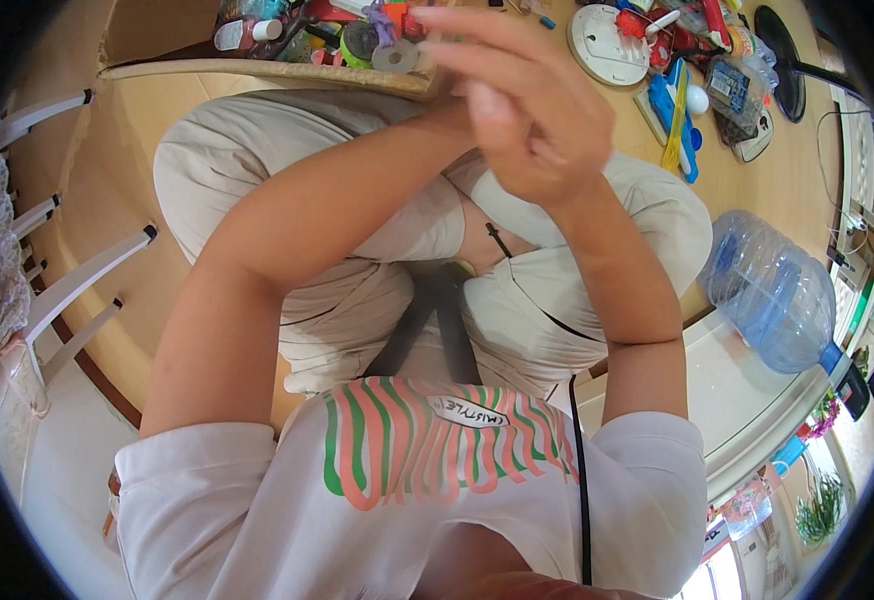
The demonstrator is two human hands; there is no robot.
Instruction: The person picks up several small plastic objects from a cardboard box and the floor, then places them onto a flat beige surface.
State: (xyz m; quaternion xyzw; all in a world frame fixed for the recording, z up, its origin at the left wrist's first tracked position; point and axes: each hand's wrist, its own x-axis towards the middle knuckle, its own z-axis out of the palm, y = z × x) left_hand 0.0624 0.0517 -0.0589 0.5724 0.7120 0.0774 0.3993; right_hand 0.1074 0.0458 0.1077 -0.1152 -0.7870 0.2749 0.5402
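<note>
Raised above my crossed legs, my right hand has its fingers stretched toward the upper left, somewhat blurred, with nothing visible in them. It crosses in front of my left wrist. From the left comes my left forearm; its hand is hidden behind the right one, so its fingers do not show. Just beyond both hands is a cardboard box of mixed small items. Inside it lie a grey disc with a hole, a purple piece, a bright green round piece and a white-capped bottle.
On the wood-coloured surface at upper right lie a white round device, a yellow strip, a blue plastic piece, a white ball and a clear container. A large water jug lies at right. White furniture legs stand left.
</note>
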